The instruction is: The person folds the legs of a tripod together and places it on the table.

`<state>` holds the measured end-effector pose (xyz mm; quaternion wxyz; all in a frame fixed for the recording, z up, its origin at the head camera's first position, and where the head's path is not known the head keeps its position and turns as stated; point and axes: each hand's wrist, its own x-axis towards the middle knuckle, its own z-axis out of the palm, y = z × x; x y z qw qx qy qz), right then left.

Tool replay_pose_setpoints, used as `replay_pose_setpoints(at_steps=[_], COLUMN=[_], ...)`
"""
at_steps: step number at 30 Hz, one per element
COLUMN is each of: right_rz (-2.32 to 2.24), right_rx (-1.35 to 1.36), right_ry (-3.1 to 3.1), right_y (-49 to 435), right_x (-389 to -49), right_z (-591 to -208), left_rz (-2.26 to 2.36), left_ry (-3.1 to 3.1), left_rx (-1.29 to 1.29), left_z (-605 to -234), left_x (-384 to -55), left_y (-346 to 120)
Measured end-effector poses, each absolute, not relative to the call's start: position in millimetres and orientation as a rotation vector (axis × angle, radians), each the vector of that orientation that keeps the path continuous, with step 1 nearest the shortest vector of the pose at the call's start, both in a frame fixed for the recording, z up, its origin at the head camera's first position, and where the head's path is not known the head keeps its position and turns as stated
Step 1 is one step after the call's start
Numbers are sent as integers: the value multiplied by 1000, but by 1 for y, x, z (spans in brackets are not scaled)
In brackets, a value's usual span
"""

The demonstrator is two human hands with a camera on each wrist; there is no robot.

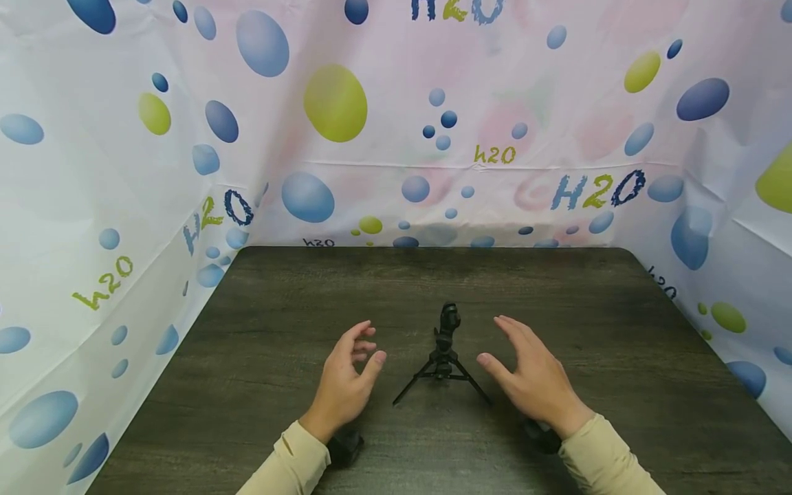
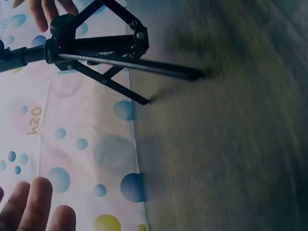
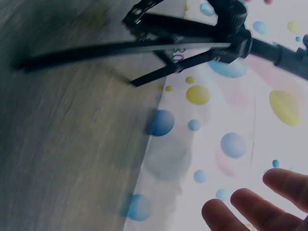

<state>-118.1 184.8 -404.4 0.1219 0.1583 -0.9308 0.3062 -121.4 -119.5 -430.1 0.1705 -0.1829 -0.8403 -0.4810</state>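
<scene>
A small black tripod [image 1: 443,354] stands upright on the dark wooden table, its legs spread and its head on top. To its left hovers my left hand [image 1: 348,378], fingers relaxed and a little bent, with nothing in it. On the other side my right hand [image 1: 533,375] is held with fingers extended toward the tripod, also holding nothing. Both hands are apart from it. The left wrist view shows the tripod's legs [image 2: 106,60] close up, with left fingertips [image 2: 36,202] below. In the right wrist view the tripod [image 3: 192,43] appears above the right fingertips [image 3: 250,207].
The dark wooden table [image 1: 297,289] reaches back to a white curtain [image 1: 396,137] printed with blue and green dots and H2O lettering, which also hangs along both sides. Dark wrist-worn devices show under the left wrist [image 1: 345,448] and the right wrist [image 1: 541,436].
</scene>
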Motion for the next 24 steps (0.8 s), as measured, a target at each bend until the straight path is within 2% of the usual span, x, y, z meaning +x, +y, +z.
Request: replay_pose_setpoints(at_steps=[24], right_rz=[920], right_rx=[588], right_ry=[-2591], right_y=[160], right_x=[-120], right_z=[-391], left_rz=[-1267], left_ry=[-2579], left_rx=[-654], left_z=[-440], left_x=[-114], left_y=[-106])
